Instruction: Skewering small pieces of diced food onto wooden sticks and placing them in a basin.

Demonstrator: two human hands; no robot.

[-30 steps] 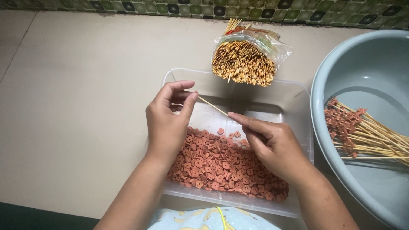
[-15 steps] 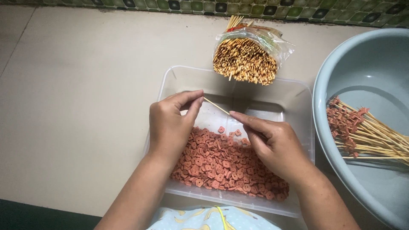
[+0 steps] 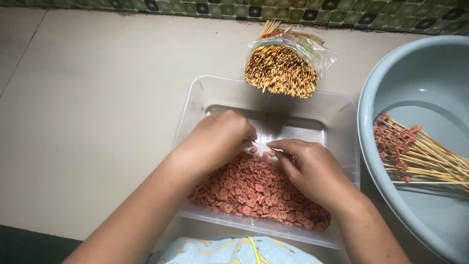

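Pinching a thin skewer (image 3: 266, 146) between them, the left hand (image 3: 220, 142) and right hand (image 3: 310, 168) hover over pink meat slices (image 3: 249, 190) in a clear tray (image 3: 342, 122).

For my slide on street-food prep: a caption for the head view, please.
Both hands, left hand and right hand, work over a clear tub of small pink slices, with finished skewers in a basin.

Bare forearms, sleeveless to the frame edge, no rings or watch; light-blue patterned garment (image 3: 229, 250) below.
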